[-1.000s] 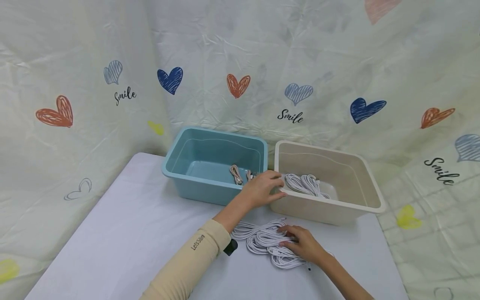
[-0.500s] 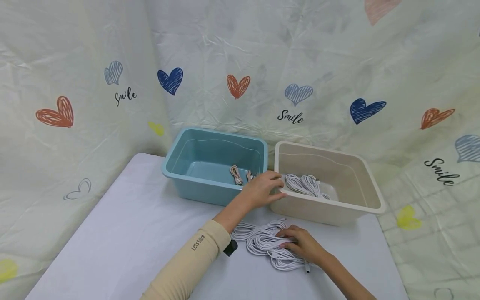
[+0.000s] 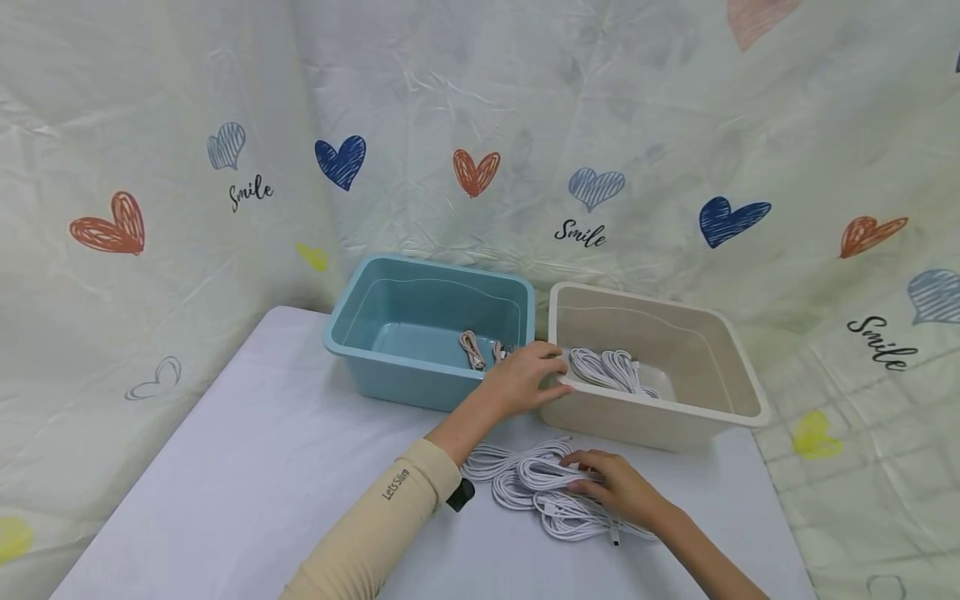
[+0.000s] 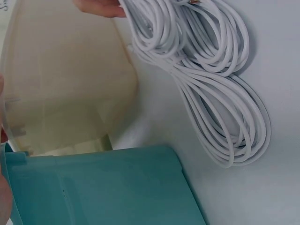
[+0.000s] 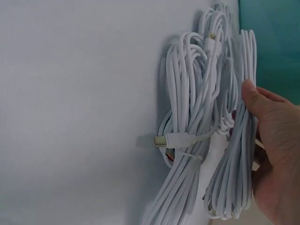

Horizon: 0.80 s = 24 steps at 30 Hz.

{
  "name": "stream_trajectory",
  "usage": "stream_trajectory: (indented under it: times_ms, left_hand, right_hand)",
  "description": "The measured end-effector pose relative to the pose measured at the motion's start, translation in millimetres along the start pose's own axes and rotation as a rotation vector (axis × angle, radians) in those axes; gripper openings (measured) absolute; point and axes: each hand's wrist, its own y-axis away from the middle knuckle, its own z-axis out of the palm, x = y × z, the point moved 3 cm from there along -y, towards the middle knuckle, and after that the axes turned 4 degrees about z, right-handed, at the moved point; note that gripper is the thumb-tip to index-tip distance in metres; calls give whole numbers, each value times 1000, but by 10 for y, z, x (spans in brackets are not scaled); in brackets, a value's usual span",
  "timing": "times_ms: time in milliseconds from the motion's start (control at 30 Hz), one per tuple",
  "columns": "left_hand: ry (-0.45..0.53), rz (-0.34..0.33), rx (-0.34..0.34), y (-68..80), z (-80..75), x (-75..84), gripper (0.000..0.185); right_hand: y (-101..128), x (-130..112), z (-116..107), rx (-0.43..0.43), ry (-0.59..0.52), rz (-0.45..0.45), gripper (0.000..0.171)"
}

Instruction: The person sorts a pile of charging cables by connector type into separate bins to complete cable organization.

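A pile of coiled white cables (image 3: 528,487) lies on the white table in front of two bins. My right hand (image 3: 609,486) rests on the pile's right side. The right wrist view shows its thumb and fingers pinching one white coil (image 5: 236,154), beside a loose USB plug (image 5: 161,140). My left hand (image 3: 527,377) grips the front-left corner of the beige bin (image 3: 660,406), thumb on the outer wall and fingers over the rim. More white coils (image 3: 611,371) lie inside that bin. In the left wrist view, the pile (image 4: 211,93) lies below the beige bin wall (image 4: 61,84).
A blue bin (image 3: 390,377) stands left of the beige one, touching it, with a tan cable (image 3: 472,348) inside. A heart-patterned cloth hangs behind and to both sides. The table's left half (image 3: 247,467) is bare white surface. Its right edge runs close to the beige bin.
My right hand has slid a little to the right over the pile and closed on one coil. The left hand has stayed on the beige bin's corner.
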Motion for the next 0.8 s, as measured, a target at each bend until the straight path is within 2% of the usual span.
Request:
stream_trajectory:
  times_ms: [167,467,800]
  left_hand:
    - [11,0,0,-1,-4,0,31]
    - [20,-10,-9,0,-24,15,29]
    - [24,-21,-13,-11,-16,6,28]
  right_hand:
    - [43,-53,-85,21,22,-17,24]
    - [130,-94,-252,51,17,38,25]
    - [243,-186,-471,92,38,-3,23]
